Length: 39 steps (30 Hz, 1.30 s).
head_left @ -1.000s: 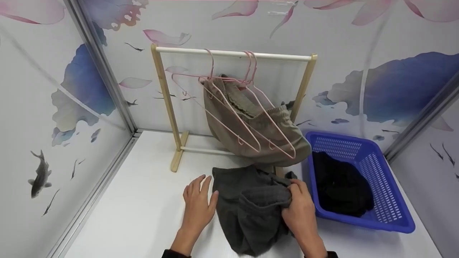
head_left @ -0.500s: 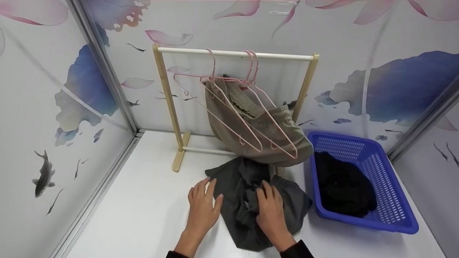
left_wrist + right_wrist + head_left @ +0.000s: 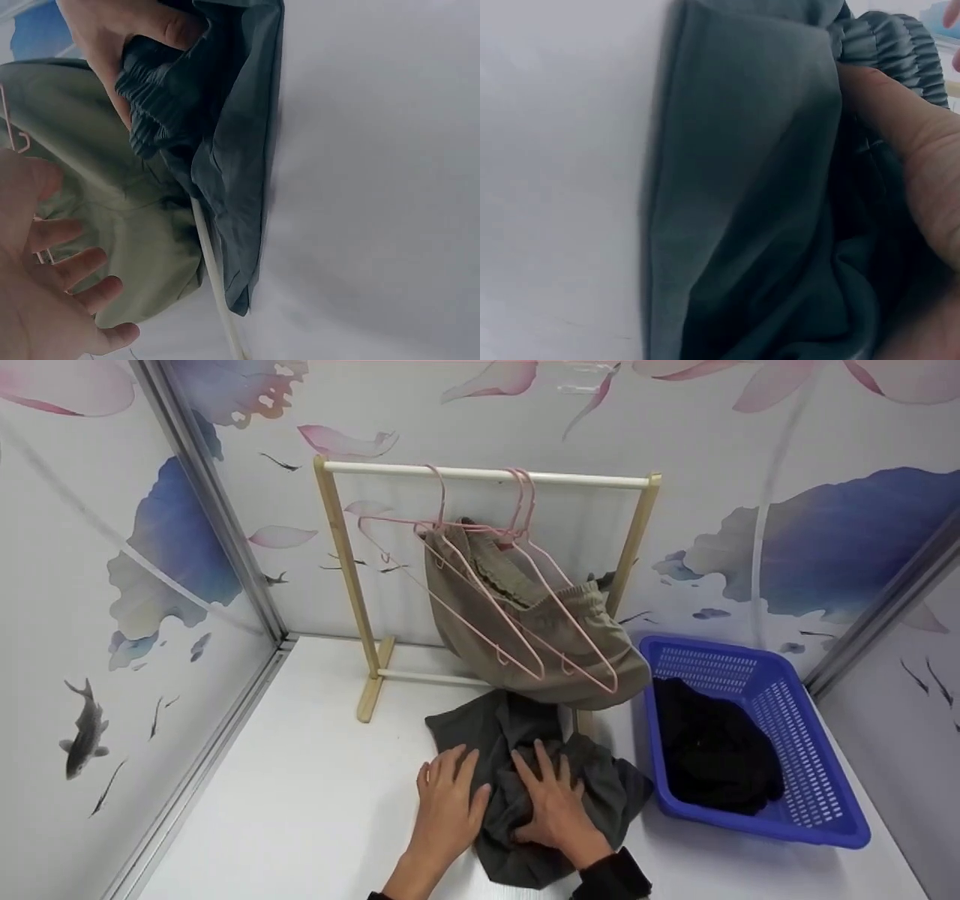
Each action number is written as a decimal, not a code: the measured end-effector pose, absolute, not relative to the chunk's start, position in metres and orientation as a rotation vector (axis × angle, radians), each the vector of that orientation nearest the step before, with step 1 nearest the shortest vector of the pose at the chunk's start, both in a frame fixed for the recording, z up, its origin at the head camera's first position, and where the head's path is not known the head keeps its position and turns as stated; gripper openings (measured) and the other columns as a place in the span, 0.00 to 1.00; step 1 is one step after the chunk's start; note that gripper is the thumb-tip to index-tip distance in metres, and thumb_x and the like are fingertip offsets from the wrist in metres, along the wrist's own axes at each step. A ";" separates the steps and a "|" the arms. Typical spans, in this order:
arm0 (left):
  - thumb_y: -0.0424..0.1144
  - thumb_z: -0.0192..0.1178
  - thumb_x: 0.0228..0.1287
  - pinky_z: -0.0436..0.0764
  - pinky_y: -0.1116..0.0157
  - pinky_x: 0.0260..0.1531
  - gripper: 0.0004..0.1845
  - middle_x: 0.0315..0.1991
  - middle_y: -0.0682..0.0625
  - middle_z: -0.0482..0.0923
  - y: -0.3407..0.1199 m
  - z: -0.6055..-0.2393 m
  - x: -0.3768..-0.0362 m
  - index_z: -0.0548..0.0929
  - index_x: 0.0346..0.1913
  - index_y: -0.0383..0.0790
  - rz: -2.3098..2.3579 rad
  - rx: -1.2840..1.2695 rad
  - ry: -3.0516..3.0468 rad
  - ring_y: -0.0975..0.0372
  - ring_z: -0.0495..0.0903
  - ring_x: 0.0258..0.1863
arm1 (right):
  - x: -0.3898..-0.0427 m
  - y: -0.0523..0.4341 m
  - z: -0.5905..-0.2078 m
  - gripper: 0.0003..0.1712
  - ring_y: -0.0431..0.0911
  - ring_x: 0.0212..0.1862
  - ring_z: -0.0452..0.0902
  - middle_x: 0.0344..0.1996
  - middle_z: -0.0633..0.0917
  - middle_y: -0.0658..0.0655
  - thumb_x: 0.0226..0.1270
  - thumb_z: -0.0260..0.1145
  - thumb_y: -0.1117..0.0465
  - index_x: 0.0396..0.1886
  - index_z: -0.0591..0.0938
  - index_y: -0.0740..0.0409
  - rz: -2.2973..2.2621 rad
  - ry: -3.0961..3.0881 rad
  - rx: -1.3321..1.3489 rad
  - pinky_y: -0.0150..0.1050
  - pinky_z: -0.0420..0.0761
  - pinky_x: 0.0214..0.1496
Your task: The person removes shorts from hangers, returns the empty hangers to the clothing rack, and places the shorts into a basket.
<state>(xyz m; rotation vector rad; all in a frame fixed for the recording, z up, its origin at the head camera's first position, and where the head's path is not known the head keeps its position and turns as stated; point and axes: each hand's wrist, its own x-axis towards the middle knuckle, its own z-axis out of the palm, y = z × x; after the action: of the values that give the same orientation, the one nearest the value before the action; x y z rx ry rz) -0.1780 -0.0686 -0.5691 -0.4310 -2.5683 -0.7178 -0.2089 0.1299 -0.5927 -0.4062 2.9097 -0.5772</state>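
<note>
Dark grey shorts [image 3: 493,724] with a gathered elastic waistband lie crumpled on the white table, below the hanging clothes. My right hand [image 3: 555,808] rests on them with its fingers spread. In the right wrist view its thumb lies beside the waistband [image 3: 892,41], against the grey cloth [image 3: 742,142]. My left hand [image 3: 448,810] is at the left edge of the shorts, fingers extended and holding nothing. In the left wrist view this left hand [image 3: 45,277] has its fingers apart, in front of the khaki garment [image 3: 142,247].
A wooden rack [image 3: 345,562] with a white top bar [image 3: 592,479] stands behind the hands. Several pink hangers [image 3: 491,592] hang from it beside khaki shorts [image 3: 630,664]. At the right, a blue basket [image 3: 821,832] contains black clothing [image 3: 712,750].
My right hand has let go of the bunched waistband, moved left and spread its fingers on the shorts, which now lie flatter and wider. My left hand has moved slightly right, towards the cloth.
</note>
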 end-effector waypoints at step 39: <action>0.42 0.62 0.73 0.70 0.37 0.58 0.22 0.62 0.38 0.74 -0.043 -0.587 -0.164 0.79 0.64 0.35 -0.651 -0.511 -2.533 0.46 0.73 0.62 | -0.198 0.175 -0.599 0.36 0.61 0.54 0.75 0.54 0.84 0.60 0.46 0.78 0.75 0.60 0.79 0.62 -1.218 3.250 -0.458 0.58 0.77 0.56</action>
<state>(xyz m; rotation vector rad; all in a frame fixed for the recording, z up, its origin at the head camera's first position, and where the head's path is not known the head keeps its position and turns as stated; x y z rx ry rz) -0.1640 -0.0433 -0.5870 -0.5112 -2.5325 -0.6507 -0.1983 0.1749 -0.5995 -0.4585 3.2503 -1.2183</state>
